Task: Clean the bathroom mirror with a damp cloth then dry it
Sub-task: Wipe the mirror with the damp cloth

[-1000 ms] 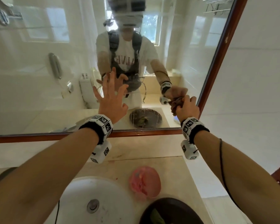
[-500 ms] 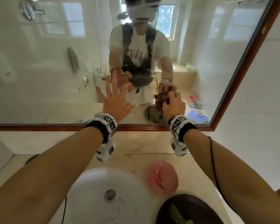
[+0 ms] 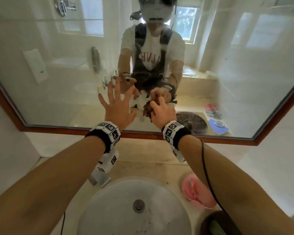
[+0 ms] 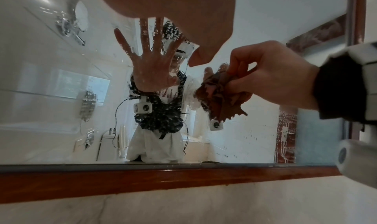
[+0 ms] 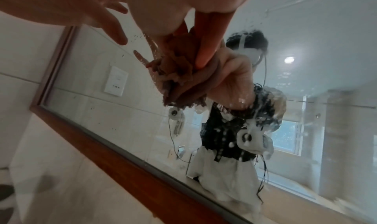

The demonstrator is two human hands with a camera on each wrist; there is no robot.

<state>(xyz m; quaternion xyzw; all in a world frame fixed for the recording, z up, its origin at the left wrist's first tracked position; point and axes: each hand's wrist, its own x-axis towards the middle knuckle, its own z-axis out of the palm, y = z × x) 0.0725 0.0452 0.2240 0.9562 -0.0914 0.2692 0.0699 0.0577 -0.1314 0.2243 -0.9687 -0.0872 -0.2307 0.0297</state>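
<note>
The wood-framed mirror fills the wall ahead, and its glass is speckled with water drops. My left hand is open with fingers spread, fingertips meeting their reflection on the glass. Just to its right, my right hand grips a crumpled brown cloth and holds it against the lower middle of the glass. The left wrist view shows the right hand clenched on the cloth. In the right wrist view the cloth touches its own reflection.
A white sink basin lies below my arms in a beige counter. A pink cloth lies right of the basin, with a dark bowl at the bottom right. The mirror's wooden frame runs just above the counter.
My right hand has slid the brown cloth leftward across the glass, from near the mirror's right edge to beside my left hand. The left hand has stayed spread on the glass.
</note>
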